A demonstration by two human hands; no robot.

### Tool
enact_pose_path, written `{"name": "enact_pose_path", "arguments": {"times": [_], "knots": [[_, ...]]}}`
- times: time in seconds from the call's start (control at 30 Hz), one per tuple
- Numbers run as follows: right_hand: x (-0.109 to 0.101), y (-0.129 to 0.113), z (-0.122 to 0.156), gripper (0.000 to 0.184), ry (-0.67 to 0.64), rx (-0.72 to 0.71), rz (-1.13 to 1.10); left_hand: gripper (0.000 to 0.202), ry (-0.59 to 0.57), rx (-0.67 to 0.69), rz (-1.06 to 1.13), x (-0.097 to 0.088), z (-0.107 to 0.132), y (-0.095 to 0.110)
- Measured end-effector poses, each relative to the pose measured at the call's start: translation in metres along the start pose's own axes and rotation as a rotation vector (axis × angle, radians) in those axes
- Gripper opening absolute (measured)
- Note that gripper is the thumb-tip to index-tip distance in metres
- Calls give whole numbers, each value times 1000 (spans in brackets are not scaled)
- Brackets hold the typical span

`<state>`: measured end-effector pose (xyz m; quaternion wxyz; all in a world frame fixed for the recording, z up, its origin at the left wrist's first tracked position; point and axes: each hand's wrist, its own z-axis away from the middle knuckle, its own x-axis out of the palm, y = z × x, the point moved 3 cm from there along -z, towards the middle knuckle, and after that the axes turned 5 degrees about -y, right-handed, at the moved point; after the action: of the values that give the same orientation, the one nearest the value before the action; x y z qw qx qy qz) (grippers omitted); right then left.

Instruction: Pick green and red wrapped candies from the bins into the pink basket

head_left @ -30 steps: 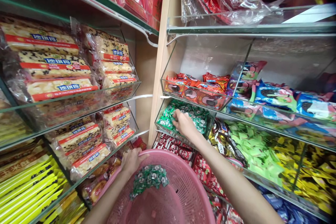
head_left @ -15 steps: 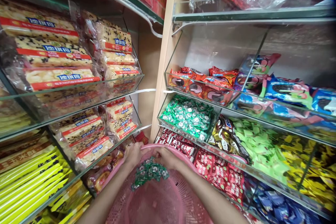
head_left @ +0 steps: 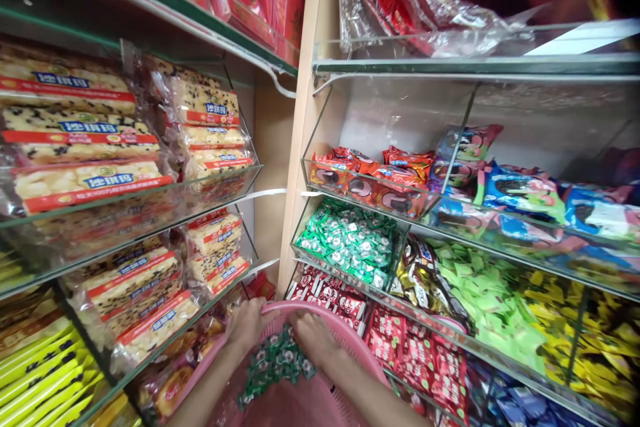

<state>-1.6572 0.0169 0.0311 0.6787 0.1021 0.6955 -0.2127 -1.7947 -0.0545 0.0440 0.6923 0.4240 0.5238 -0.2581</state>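
Note:
My left hand (head_left: 244, 325) is closed over the far left part of the rim of a pink plastic basket (head_left: 357, 340). Inside the basket, just within its far rim, is my right hand (head_left: 314, 337). Its fingers are curled down against a heap of green-wrapped candies (head_left: 277, 363), and whatever they hold is hidden. The candies lie against the basket's far inner side, below and left of the right hand. Beyond the basket, more of the same candies fill a clear shelf bin (head_left: 350, 240).
Red-wrapped snacks (head_left: 415, 357) sit in bins right of the basket. Light green packets (head_left: 493, 307) and yellow packets (head_left: 550, 320) are farther right. Packaged sachima bars (head_left: 95, 180) fill the left shelves. A wooden upright (head_left: 296, 140) and glass shelf edges stand close ahead.
The view has tilted upward, so shelves and basket appear lower. My right hand sits deeper among the green candies, which spread more widely. My left hand stays on the rim.

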Motion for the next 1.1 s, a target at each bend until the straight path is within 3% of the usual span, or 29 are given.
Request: {"name": "enact_pose_path", "arguments": {"times": [0.1,0.3,0.47,0.57,0.63,0.83,1.1], "knots": [[-5,-1,-2,22,45,5,117,39,23,13,-8,4,-3,-1],[-41,-16,10,16,147,-59,-12,40,34,20,-19,6,-6,0],[-121,-16,27,17,293,-231,-154,41,22,30,-13,1,-4,3],[-171,9,31,20,357,-122,-42,42,20,23,-26,-3,-1,5],[-191,29,30,20,305,-23,61,42,14,10,-20,-5,1,5],[-200,59,17,36,86,89,177,45,5,-5,-17,-4,1,4],[-196,64,10,32,72,100,194,45,16,-8,-12,-8,4,5]]}}
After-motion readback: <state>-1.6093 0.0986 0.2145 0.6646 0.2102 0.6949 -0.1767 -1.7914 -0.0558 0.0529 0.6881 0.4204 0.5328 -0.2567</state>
